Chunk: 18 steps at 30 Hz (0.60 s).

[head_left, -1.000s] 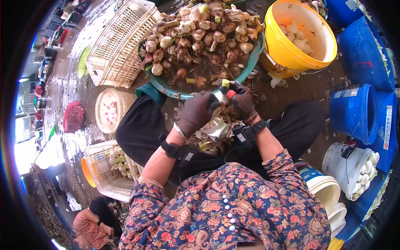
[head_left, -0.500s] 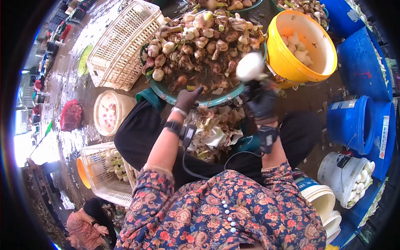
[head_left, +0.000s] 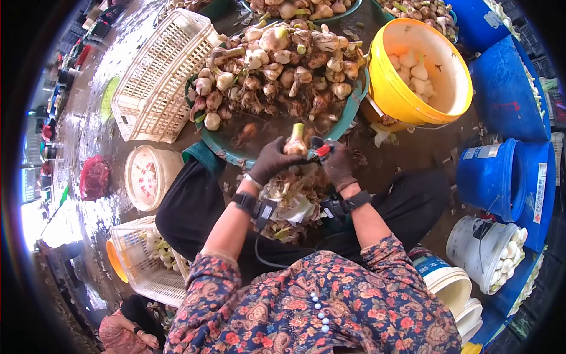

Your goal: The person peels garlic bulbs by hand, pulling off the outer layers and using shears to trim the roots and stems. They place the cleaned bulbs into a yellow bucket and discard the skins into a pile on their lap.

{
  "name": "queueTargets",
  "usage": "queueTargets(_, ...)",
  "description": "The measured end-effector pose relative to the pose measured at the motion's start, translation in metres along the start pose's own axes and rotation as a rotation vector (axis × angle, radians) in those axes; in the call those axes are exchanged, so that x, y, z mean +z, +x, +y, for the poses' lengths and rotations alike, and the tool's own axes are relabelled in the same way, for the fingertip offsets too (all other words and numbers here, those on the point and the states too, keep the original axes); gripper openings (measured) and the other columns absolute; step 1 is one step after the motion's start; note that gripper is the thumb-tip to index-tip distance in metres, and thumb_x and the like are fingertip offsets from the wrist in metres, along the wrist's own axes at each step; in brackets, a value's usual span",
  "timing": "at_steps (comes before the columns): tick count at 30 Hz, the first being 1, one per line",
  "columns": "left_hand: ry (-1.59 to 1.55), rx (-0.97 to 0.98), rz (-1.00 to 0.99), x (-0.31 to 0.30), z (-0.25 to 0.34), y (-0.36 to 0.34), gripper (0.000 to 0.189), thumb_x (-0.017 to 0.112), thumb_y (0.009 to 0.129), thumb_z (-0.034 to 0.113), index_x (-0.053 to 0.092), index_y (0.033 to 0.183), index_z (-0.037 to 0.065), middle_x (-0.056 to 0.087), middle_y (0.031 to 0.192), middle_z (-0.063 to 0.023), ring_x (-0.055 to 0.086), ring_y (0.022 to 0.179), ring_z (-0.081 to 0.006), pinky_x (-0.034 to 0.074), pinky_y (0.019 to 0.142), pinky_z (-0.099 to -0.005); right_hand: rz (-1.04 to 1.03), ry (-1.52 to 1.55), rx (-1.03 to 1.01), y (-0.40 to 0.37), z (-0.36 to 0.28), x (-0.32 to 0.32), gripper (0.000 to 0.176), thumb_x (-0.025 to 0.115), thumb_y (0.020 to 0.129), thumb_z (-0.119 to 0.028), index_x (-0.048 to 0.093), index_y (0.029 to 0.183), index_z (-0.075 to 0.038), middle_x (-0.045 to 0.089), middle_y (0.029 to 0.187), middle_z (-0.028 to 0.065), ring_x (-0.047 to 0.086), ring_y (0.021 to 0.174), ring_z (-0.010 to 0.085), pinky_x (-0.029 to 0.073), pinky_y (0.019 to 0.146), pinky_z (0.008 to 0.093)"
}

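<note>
Over the near rim of a green basin (head_left: 354, 106), my left hand (head_left: 272, 159), in a dark glove, grips an unpeeled garlic bulb (head_left: 296, 143) with its stem upward. Just right of the bulb, my right hand (head_left: 340, 166), also gloved, is closed around a small tool with a red part (head_left: 322, 150); its blade is hard to make out. Many brownish garlic bulbs (head_left: 283, 74) are heaped in the basin, above murky water. Below my hands lies a pile of peeled skins (head_left: 289, 200).
A yellow bucket (head_left: 383, 76) holding white bulbs stands right of the basin. White crates (head_left: 162, 76) are at the left, with a white bucket (head_left: 154, 177) below them. Blue (head_left: 486, 177) and white (head_left: 474, 248) buckets stand at the right. Another person (head_left: 127, 330) is at the lower left.
The white bulb near my right hand is gone from there. My right hand has moved left and down, beside my left hand, which now holds an unpeeled bulb raised from the basin.
</note>
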<state>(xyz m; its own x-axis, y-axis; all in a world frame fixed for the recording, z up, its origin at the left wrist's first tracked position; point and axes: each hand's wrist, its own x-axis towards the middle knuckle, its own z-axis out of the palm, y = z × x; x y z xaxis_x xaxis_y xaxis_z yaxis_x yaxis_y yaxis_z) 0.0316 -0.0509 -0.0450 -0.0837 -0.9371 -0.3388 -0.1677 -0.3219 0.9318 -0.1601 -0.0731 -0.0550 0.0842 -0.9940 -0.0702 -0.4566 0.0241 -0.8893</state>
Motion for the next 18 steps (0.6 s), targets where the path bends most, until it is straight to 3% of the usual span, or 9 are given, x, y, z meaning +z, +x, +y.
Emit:
queueTargets(2,0.165,0.009,-0.043,0.005,0.037,-0.030,0.058,0.079,0.061,0.032,0.059,0.106,0.002,0.062,0.099,-0.0135,0.061,0.085,-0.0209,0.048,0.077,-0.0313,-0.026,-0.191,-0.186,-0.009,-0.019,-0.003,0.033,0.061,0.083,-0.037,0.064,0.076,-0.005,0.060,0.069,0.0192,0.059,0.067,0.0381,0.046,0.058,0.0424)
queueTargets(4,0.651,0.193,0.109,0.014,0.055,-0.049,0.060,0.080,0.060,0.030,0.058,0.110,0.004,0.062,0.098,-0.0141,0.061,0.085,-0.0264,0.048,0.080,-0.0326,-0.015,-0.205,-0.176,-0.015,-0.029,-0.001,0.031,0.060,0.084,-0.033,0.064,0.074,-0.004,0.060,0.067,0.0197,0.060,0.067,0.0373,0.046,0.058,0.0439)
queueTargets(5,0.658,0.257,0.197,0.018,0.054,-0.054,0.061,0.080,0.055,0.032,0.061,0.107,0.009,0.059,0.095,-0.0165,0.059,0.083,-0.0319,0.049,0.078,-0.0360,-0.077,-0.212,-0.095,-0.018,-0.043,-0.006,0.031,0.059,0.084,-0.032,0.064,0.073,-0.003,0.059,0.066,0.0200,0.060,0.066,0.0373,0.046,0.058,0.0442)
queueTargets(6,0.660,0.259,0.203,0.019,0.055,-0.058,0.061,0.080,0.055,0.032,0.061,0.107,0.009,0.059,0.095,-0.0165,0.059,0.083,-0.0319,0.049,0.078,-0.0360,-0.139,-0.218,-0.017,-0.020,-0.052,-0.010,0.030,0.058,0.085,-0.030,0.064,0.072,-0.003,0.059,0.065,0.0203,0.060,0.065,0.0373,0.046,0.058,0.0446)
queueTargets(10,0.731,0.277,0.238,0.021,0.064,-0.071,0.057,0.081,0.053,0.031,0.063,0.104,0.011,0.055,0.087,-0.0145,0.058,0.080,-0.0327,0.049,0.074,-0.0386,-0.188,-0.196,-0.081,-0.026,-0.048,-0.013,0.035,0.058,0.086,-0.032,0.063,0.069,-0.002,0.057,0.062,0.0216,0.060,0.062,0.0366,0.045,0.055,0.0430)
queueTargets(13,0.816,0.283,0.180,0.013,0.069,-0.071,0.058,0.081,0.056,0.030,0.063,0.107,0.008,0.058,0.089,-0.0135,0.061,0.080,-0.0276,0.049,0.075,-0.0342,-0.312,0.048,0.017,-0.026,-0.028,-0.011,0.035,0.055,0.088,-0.032,0.063,0.073,-0.001,0.059,0.059,0.0148,0.058,0.054,0.0265,0.043,0.051,0.0365)
queueTargets(15,0.459,0.192,-0.025,-0.002,0.074,-0.072,0.057,0.080,0.062,0.026,0.061,0.109,0.002,0.062,0.096,-0.0109,0.061,0.085,-0.0180,0.049,0.077,-0.0292,-0.441,0.480,0.203,-0.029,-0.021,-0.011,0.033,0.053,0.090,-0.031,0.063,0.081,-0.002,0.057,0.062,0.0042,0.052,0.054,0.0130,0.041,0.050,0.0289)
queueTargets(16,0.060,0.023,-0.105,-0.006,0.075,-0.076,0.059,0.079,0.066,0.022,0.057,0.115,-0.004,0.063,0.105,-0.0083,0.058,0.091,-0.0117,0.047,0.080,-0.0265,-0.442,0.482,0.200,-0.030,-0.026,-0.018,0.033,0.053,0.090,-0.031,0.063,0.081,-0.002,0.057,0.062,0.0042,0.052,0.054,0.0130,0.041,0.050,0.0289)
queueTargets(18,-0.185,0.019,-0.118,-0.006,0.068,-0.078,0.058,0.078,0.069,0.017,0.054,0.117,-0.004,0.061,0.108,-0.0065,0.057,0.094,-0.0119,0.047,0.083,-0.0275,-0.580,0.706,0.198,-0.029,-0.041,-0.034,0.032,0.052,0.091,-0.033,0.062,0.088,-0.003,0.054,0.068,-0.0026,0.046,0.059,0.0061,0.039,0.050,0.0256)
